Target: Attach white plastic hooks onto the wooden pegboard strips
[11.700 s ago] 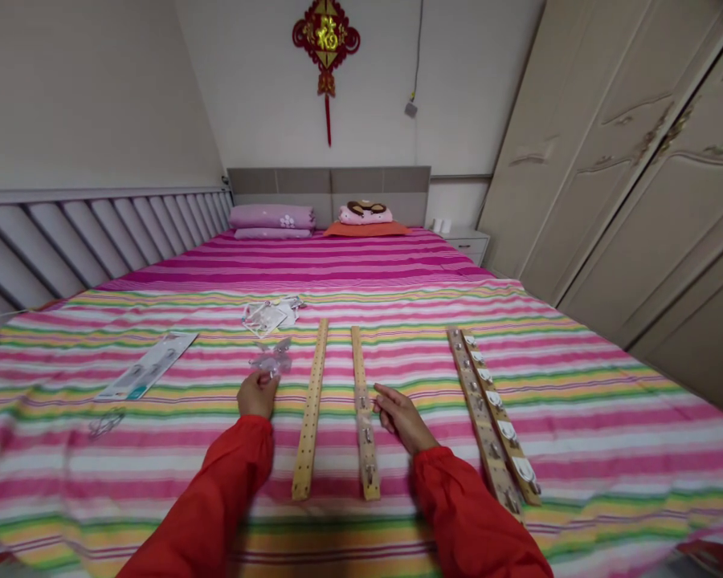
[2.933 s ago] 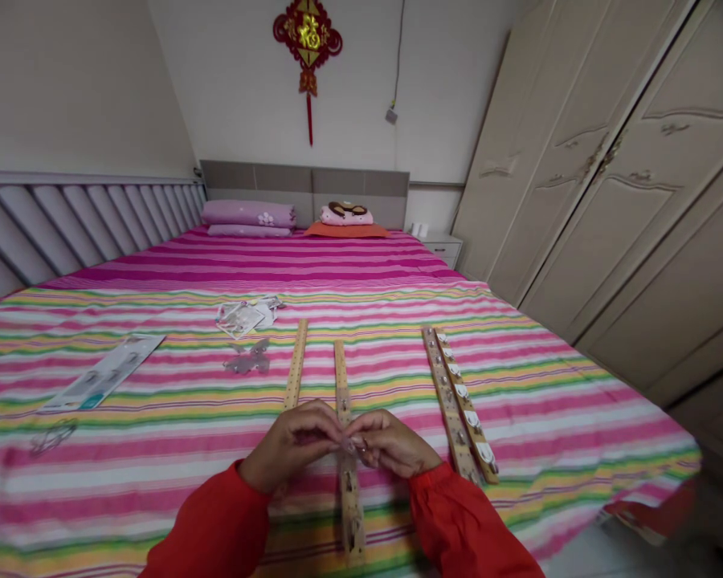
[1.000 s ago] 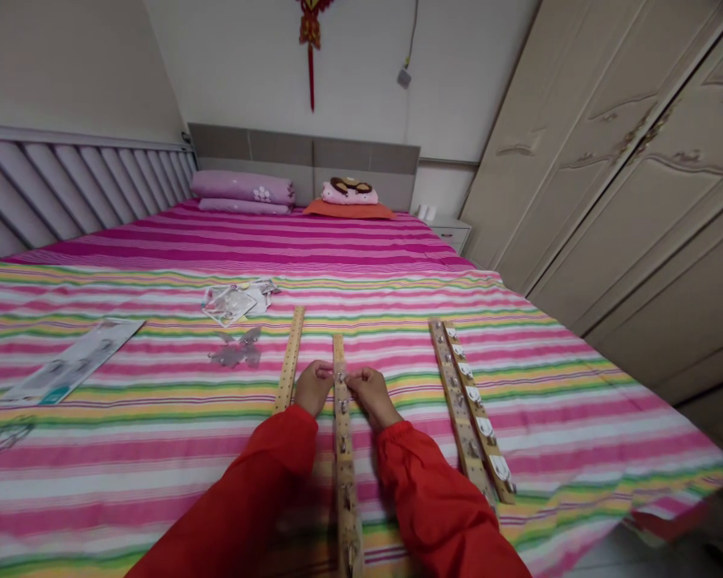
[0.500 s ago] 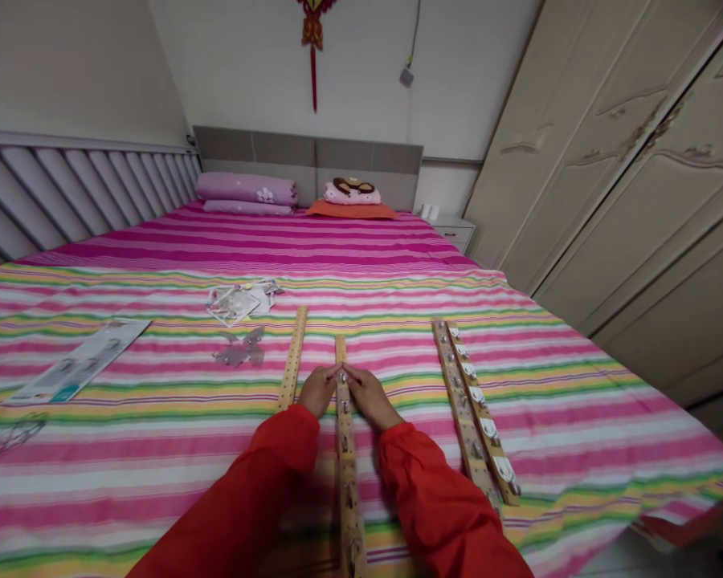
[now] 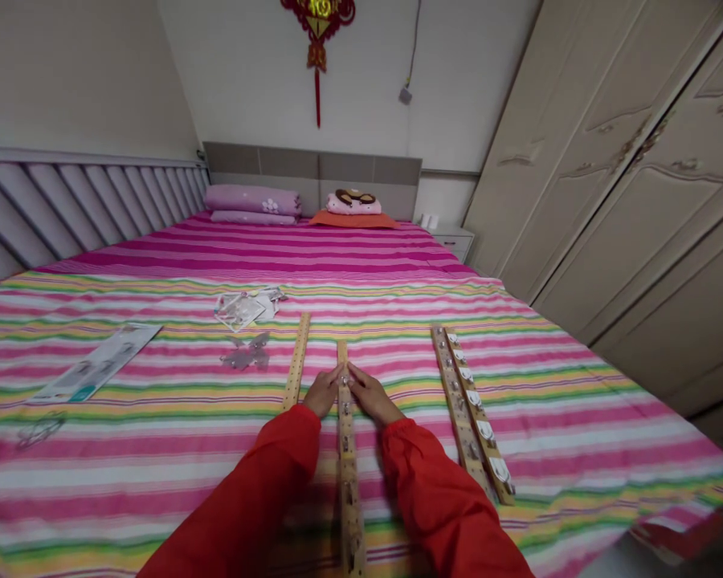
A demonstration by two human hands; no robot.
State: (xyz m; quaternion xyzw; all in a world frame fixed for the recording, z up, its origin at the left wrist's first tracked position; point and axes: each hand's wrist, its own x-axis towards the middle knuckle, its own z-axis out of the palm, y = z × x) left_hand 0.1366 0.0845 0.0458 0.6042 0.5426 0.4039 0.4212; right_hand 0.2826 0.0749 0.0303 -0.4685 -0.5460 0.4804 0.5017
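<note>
Both arms wear long, loose, bright red sleeves [image 5: 259, 490] that end at the wrists, hands bare.

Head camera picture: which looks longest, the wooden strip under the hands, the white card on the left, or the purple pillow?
1. Wooden strip, clearly longest.
2. White card and purple pillow look about alike; the pillow lies much farther away, so no ranking.

Place: bedroom in a home.
Bed: large bed [image 5: 157, 417] with a striped pink, green and yellow cover, filling most of the view.
Head end: padded headboard [image 5: 313, 164], pillows [image 5: 251, 199].
Storage: tall panelled wardrobe [image 5: 627, 177], nightstand [image 5: 453, 238] beside the bed.
Decoration: red knot ornament [image 5: 318, 24] on the wall.
</note>
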